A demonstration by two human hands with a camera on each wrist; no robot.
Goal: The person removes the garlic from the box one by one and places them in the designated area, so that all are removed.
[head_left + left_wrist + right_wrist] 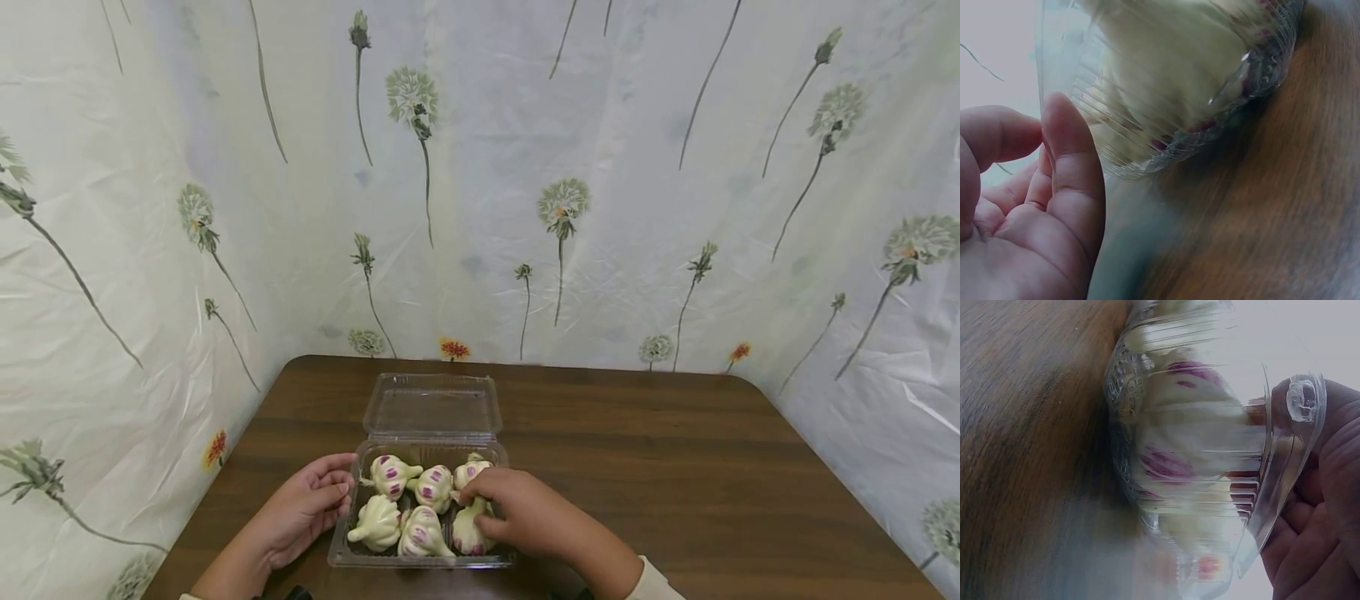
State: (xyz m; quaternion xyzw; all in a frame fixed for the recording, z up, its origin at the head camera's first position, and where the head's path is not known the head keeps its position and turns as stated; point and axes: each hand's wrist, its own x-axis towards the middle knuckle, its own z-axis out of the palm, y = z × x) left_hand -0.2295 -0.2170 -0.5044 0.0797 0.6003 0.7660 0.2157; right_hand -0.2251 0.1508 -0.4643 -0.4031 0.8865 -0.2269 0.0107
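Observation:
A clear plastic clamshell box [339, 552] stands on the table with several garlic bulbs in two rows, pale with purple patches. At its left rim my left hand [307, 508] pinches the plastic edge between thumb and finger; the left wrist view shows this hand [1041, 187] close up beside the ribbed wall. My right hand [525, 512] reaches over the right rim and holds the front right garlic bulb [468, 535] by its stem, thumb and finger on either side. Seen through the wall, a garlic bulb [1179, 425] partly hides the right fingers in the right wrist view.
The box's hinged lid [431, 410] lies folded back behind it. Under everything is a dark brown wooden table [675, 475] with rounded far corners. A white curtain [480, 167] printed with dandelions surrounds its back and sides.

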